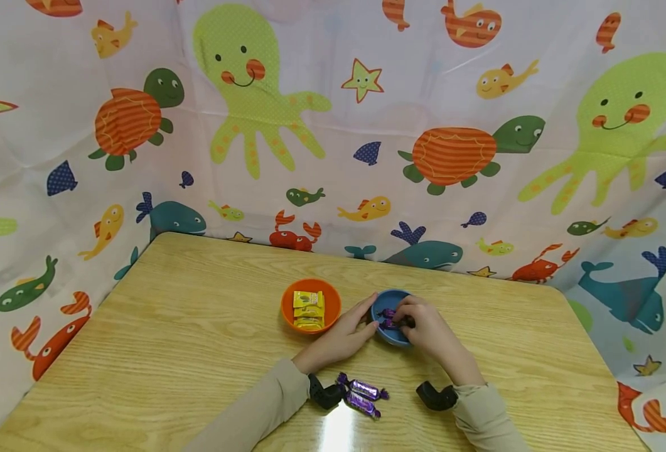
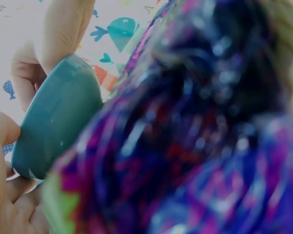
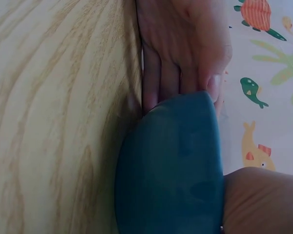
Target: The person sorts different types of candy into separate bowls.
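Observation:
My left hand (image 1: 338,336) holds the left side of a small blue bowl (image 1: 393,297), its thumb at the rim and its fingers along the outer wall. The right wrist view shows these fingers (image 3: 161,80) rather straight beside the bowl (image 3: 171,165). My right hand (image 1: 425,323) reaches over the bowl's right rim, and its fingertips pinch a dark purple wrapped candy partly hidden by the fingers. Other purple candies (image 1: 387,317) lie inside the bowl. Two more purple twist-wrapped candies (image 1: 363,389) rest on the table near my left wrist; their wrappers (image 2: 185,146) blur across the left wrist view.
An orange bowl (image 1: 287,307) with several yellow packets (image 1: 309,311) stands left of the blue bowl, close to my left hand. The wooden table (image 1: 197,301) meets a cloth (image 1: 333,188) printed with sea animals at its back and sides. Black wrist devices (image 1: 437,397) sit at both cuffs.

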`<state>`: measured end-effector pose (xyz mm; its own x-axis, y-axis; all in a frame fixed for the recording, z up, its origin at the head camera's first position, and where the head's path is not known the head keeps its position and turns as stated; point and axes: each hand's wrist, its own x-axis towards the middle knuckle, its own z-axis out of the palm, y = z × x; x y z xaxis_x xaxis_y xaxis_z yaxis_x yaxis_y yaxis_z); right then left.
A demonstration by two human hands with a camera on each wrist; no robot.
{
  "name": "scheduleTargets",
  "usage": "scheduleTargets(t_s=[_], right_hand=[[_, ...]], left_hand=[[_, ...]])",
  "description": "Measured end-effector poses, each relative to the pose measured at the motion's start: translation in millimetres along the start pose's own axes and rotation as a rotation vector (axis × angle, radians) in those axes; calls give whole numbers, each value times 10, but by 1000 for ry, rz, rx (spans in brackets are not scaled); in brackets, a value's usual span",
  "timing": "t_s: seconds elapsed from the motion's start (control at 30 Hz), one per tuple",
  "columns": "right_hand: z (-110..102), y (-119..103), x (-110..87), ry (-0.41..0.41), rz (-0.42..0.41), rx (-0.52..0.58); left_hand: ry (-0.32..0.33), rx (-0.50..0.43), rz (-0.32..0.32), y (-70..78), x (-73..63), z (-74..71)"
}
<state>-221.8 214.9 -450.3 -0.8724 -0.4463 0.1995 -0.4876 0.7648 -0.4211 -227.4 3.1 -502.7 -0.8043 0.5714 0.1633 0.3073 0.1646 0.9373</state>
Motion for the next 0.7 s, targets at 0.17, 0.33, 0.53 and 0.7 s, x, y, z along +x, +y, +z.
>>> scheduleTargets(t_s=[0.17,0.33,0.53,0.7], right_hand=[[-2,10,3,12,-16,5],[-11,1,-7,17,-21,3],[-76,-83,-45,70,-58,36],[-150,-246,-94,126,-154,63]], left_hand=[[-2,-8,-10,11,2,-2],[4,8,9,1,14,6],[6,14,-2,6,8,7],[-1,6,-8,5,5,-2]])
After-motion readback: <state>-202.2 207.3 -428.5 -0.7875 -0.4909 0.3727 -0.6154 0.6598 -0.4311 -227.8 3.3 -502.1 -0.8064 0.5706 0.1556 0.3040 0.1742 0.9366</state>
